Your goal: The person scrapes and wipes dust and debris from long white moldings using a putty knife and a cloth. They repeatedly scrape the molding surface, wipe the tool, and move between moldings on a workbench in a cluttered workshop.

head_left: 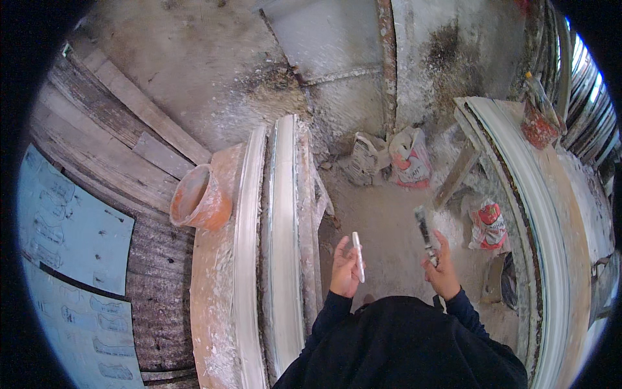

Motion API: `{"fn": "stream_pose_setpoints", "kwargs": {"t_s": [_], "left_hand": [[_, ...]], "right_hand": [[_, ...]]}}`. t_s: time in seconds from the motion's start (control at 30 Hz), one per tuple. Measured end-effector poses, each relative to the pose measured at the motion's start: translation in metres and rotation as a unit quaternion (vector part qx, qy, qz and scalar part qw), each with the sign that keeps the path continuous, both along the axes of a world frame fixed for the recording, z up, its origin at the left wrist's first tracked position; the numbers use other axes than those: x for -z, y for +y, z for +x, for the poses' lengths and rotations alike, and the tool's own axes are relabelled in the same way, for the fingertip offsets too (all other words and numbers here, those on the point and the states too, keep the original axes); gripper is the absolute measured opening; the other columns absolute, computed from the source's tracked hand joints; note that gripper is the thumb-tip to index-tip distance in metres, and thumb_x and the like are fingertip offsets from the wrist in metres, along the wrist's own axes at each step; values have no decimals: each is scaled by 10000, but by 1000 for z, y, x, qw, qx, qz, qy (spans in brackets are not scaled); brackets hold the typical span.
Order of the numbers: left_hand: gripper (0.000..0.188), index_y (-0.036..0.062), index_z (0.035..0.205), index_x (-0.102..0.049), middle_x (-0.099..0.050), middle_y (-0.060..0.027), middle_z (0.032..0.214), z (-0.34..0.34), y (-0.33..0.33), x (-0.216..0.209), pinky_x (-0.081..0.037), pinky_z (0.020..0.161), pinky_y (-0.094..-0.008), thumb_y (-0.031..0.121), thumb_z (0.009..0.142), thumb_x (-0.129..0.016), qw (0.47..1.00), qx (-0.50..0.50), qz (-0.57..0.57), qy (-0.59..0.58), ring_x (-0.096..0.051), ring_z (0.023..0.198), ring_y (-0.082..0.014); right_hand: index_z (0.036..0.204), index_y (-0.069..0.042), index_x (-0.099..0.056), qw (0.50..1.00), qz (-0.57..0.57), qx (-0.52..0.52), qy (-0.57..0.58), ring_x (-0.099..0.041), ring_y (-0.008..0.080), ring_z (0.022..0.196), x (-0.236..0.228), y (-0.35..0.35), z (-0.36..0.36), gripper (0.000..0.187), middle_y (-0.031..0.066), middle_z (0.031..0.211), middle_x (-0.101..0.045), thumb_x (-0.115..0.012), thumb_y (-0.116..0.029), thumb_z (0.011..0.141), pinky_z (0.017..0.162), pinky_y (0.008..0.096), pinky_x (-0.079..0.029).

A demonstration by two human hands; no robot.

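My left hand (345, 272) is raised in front of me, fingers closed around a slim white bar-like piece (359, 258) seen nearly edge-on; its exact kind I cannot make out. In my right hand (442, 269) is a putty knife (423, 228), its dark, white-smeared blade pointing up and away. The two hands are apart, and the tool does not touch the white piece. Left of my left hand, long white plaster mouldings (283, 240) lie along a wooden bench (210, 311). Another long white moulding (538, 214) runs along the bench to the right.
An orange bucket (217, 204) stands on the left bench. Plastic bags (411, 159) sit on the dusty floor by the wall, with another bag (489, 223) near the right bench's leg. A bottle with reddish contents (541, 123) is on the right bench. Blue sheets (78, 220) lie far left.
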State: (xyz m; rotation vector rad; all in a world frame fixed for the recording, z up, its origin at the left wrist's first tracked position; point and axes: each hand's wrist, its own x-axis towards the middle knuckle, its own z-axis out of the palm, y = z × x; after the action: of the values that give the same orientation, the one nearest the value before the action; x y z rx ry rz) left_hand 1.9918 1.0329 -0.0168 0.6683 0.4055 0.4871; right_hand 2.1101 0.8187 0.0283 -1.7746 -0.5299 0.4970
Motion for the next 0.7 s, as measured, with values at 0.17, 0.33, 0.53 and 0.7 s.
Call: {"fn": "stream_pose_setpoints", "kwargs": {"t_s": [0.17,0.33,0.53,0.7], "left_hand": [[323,15,1107,-545,-596,0,898,11,-1,-2,-445,704,-232,82,814,-664,981,6,147,126,-548,784,-82],[226,9,1007,-565,-589,7,837,26,7,-8,-410,635,-209,132,839,-654,946,-56,296,117,-509,724,-52],[161,13,973,-570,-594,-8,826,49,15,-4,-419,657,-209,94,847,-630,910,17,363,200,-518,732,-50],[181,-12,1007,-576,-609,-23,884,93,13,-1,-437,692,-224,50,841,-614,887,36,416,197,-551,794,-79]], "right_hand": [[1398,-175,-259,992,-50,-99,-67,-609,294,893,-1,18,-23,596,151,1158,-554,-518,-88,869,769,342,-483],[1382,-217,-317,978,-114,-146,-101,-569,362,1029,-29,43,-34,534,172,1257,-511,-508,-149,888,835,376,-475],[1393,-268,-295,977,-130,-92,-143,-614,368,826,-24,52,-22,582,178,1052,-601,-512,-149,867,698,399,-504],[1400,-300,-265,975,-167,-89,-117,-614,366,707,-14,45,16,625,173,879,-623,-515,-145,849,618,430,-506]]}}
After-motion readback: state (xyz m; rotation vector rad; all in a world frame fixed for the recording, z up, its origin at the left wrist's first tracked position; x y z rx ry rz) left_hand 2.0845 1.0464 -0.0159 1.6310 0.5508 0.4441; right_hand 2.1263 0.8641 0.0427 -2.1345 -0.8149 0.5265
